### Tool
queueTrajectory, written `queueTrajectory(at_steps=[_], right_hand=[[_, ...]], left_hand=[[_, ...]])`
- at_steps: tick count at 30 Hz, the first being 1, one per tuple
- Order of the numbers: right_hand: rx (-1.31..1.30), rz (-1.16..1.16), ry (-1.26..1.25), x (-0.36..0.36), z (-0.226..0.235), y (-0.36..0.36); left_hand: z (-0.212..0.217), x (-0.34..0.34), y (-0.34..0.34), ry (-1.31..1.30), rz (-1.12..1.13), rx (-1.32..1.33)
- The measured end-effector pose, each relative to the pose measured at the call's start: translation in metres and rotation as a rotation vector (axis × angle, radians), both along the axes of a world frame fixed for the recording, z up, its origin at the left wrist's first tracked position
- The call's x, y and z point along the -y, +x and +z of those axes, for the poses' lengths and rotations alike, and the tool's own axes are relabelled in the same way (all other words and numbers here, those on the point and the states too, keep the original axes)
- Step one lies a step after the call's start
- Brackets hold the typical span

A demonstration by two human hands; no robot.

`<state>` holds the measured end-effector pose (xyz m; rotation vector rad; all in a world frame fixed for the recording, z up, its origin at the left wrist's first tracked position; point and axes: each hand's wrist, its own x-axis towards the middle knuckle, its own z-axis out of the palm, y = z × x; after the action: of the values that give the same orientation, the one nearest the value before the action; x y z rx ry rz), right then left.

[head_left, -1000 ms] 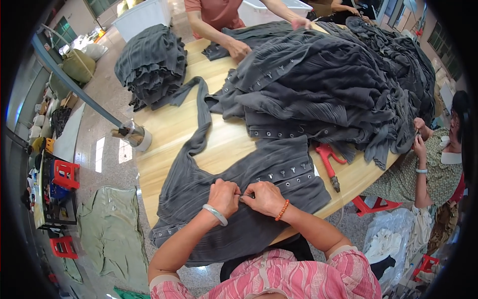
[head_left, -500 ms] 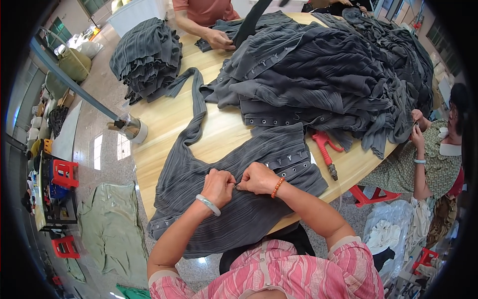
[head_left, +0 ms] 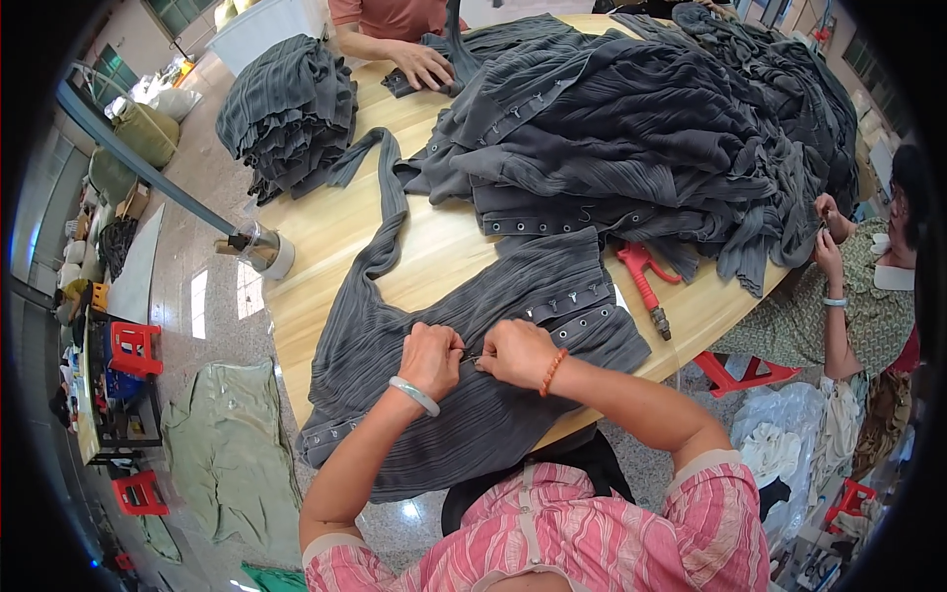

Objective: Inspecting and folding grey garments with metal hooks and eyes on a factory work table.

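Observation:
A dark grey ribbed garment [head_left: 414, 459] lies spread at the near side of the table, with a long strap trailing off its far left. Metal hooks and eyelets line its dark bands. Over the garment's middle, my left hand [head_left: 431, 357] and my right hand [head_left: 520, 352] face each other, fingertips pinched. A tiny dark bit seems to lie between them, too small to make out. Right of the garment rests a red air gun [head_left: 642, 286].
A large heap of grey garments [head_left: 651, 148] covers the table's far right. A neat stack [head_left: 288, 113] stands far left, near a clear cup [head_left: 268, 252] by the pole. One co-worker's hand [head_left: 419, 64] is across the table; another person [head_left: 848, 286] sits at right.
My hands have parted slightly, fingertips still pinched. The view has shifted a little. Across the table, the co-worker's hand has gone from holding up dark cloth to lying on cloth.

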<state>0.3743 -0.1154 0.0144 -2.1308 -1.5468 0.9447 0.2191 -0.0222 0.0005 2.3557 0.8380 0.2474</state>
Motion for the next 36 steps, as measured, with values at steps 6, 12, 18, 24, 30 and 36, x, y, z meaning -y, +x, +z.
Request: queueTrajectory(at_steps=[6,12,18,24,30,36], right_hand=[[0.038,-0.024,0.292,0.046,-0.007,-0.004],[0.070,0.109,0.255,0.046,-0.002,0.004],[0.003,0.001,0.275,0.032,-0.001,0.014],[-0.075,-0.078,0.075,0.009,-0.003,0.022],[-0.169,-0.029,-0.188,-0.013,0.005,0.037],[-0.107,-0.049,-0.132,0.002,0.006,0.032]], left_hand=[[0.006,0.004,0.000,0.059,0.032,-0.087],[0.018,0.013,0.026,0.108,-0.095,0.012],[0.012,0.006,0.033,0.035,-0.113,-0.146],[0.005,0.000,0.032,-0.070,-0.077,-0.106],[0.016,-0.013,0.040,-0.256,-0.092,-0.224],[0.011,-0.013,0.037,-0.234,-0.103,-0.215]])
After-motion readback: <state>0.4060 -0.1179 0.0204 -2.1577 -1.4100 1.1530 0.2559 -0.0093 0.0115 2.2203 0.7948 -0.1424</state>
